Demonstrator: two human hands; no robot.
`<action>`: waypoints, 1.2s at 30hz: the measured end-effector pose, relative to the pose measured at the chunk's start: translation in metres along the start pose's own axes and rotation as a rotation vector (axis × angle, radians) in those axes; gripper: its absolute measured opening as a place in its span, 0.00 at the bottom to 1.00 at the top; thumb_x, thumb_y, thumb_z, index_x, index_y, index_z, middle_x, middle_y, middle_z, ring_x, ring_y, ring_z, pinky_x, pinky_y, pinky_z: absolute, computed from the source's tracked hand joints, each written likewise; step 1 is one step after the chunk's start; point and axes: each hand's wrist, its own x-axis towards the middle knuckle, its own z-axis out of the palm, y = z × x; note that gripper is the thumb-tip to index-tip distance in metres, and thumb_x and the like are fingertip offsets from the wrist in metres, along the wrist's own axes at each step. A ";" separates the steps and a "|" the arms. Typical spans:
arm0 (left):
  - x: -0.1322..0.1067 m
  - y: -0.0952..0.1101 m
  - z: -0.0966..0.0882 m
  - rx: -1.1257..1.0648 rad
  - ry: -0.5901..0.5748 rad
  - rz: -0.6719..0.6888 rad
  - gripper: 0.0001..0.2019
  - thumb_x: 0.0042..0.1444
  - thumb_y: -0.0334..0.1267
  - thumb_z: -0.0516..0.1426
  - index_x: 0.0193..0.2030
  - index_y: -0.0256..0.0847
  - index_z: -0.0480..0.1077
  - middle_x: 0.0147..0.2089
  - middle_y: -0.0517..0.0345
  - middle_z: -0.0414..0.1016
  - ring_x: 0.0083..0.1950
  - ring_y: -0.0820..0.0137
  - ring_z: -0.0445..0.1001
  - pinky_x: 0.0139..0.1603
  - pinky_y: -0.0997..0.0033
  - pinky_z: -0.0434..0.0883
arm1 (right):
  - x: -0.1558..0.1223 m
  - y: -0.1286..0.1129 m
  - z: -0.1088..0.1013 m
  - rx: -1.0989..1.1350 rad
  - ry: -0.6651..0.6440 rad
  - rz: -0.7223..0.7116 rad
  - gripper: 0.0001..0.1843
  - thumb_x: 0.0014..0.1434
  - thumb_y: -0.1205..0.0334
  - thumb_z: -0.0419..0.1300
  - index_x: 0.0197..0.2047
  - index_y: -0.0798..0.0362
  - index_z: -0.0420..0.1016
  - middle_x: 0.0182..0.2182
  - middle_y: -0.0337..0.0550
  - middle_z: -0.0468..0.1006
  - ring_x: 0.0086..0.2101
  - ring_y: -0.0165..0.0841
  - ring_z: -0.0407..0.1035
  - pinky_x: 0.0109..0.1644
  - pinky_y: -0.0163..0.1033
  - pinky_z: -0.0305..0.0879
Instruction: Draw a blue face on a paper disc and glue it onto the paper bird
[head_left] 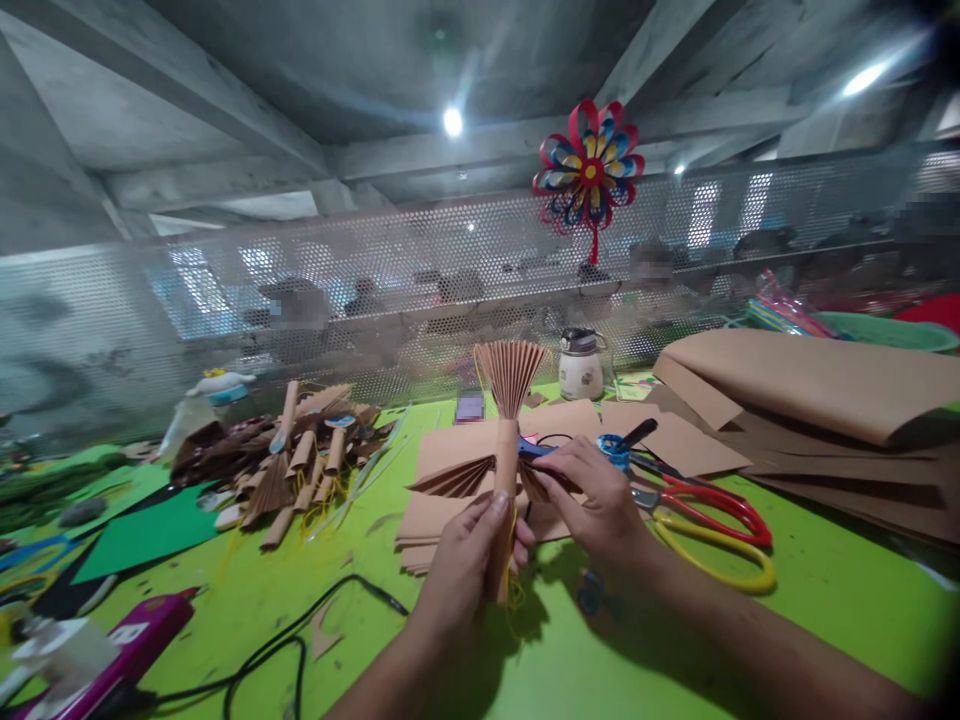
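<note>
Centre: left hand (472,545) covers part of paper tube (507,450) | right hand (589,490) hides part of pleated wing (533,486) | right edge: brown sheets (817,380) are cut | middle left: person (300,312) behind perforated panel (420,250), blurred

A craft workshop, by its brown paper sheets (810,380) and scissors (671,497) at right; apparently more workers (296,315), blurred, sit behind the perforated screen (420,240) left of centre.

multicoloured flower (592,172) before perforated screen (420,245) | white bottle (581,376) | green basin (885,331) far right | ceiling lamp (452,122) lit
</note>
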 end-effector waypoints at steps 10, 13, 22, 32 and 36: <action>0.002 -0.004 -0.002 -0.027 0.040 -0.003 0.25 0.55 0.61 0.69 0.41 0.38 0.77 0.30 0.57 0.77 0.27 0.73 0.69 0.30 0.75 0.65 | 0.004 0.001 -0.003 -0.005 -0.001 -0.005 0.08 0.69 0.71 0.61 0.47 0.50 0.80 0.39 0.48 0.84 0.43 0.42 0.75 0.48 0.50 0.73; 0.001 -0.004 -0.001 -0.042 0.044 0.009 0.23 0.57 0.59 0.68 0.43 0.39 0.77 0.30 0.56 0.78 0.27 0.73 0.69 0.31 0.75 0.65 | 0.007 0.002 -0.012 -0.019 0.052 -0.004 0.09 0.69 0.70 0.61 0.50 0.52 0.79 0.43 0.51 0.82 0.47 0.44 0.74 0.53 0.52 0.72; 0.006 -0.008 -0.005 -0.047 0.070 0.034 0.23 0.57 0.58 0.67 0.42 0.37 0.78 0.29 0.55 0.78 0.26 0.73 0.69 0.28 0.75 0.65 | 0.006 0.012 -0.025 -0.054 0.192 0.120 0.03 0.67 0.65 0.63 0.44 0.51 0.79 0.41 0.48 0.80 0.45 0.42 0.75 0.51 0.51 0.73; 0.010 -0.007 -0.007 -0.052 0.097 0.034 0.25 0.52 0.60 0.70 0.39 0.39 0.74 0.28 0.56 0.78 0.25 0.74 0.69 0.27 0.77 0.64 | 0.001 0.023 -0.023 -0.043 0.123 0.243 0.19 0.68 0.61 0.61 0.61 0.53 0.74 0.53 0.56 0.79 0.52 0.46 0.74 0.54 0.54 0.74; 0.007 -0.005 -0.005 -0.041 0.084 0.017 0.25 0.52 0.59 0.70 0.41 0.39 0.74 0.29 0.57 0.77 0.27 0.74 0.69 0.28 0.77 0.65 | 0.001 0.026 -0.022 -0.006 -0.027 0.162 0.14 0.68 0.61 0.62 0.55 0.52 0.80 0.53 0.56 0.81 0.55 0.48 0.72 0.61 0.58 0.69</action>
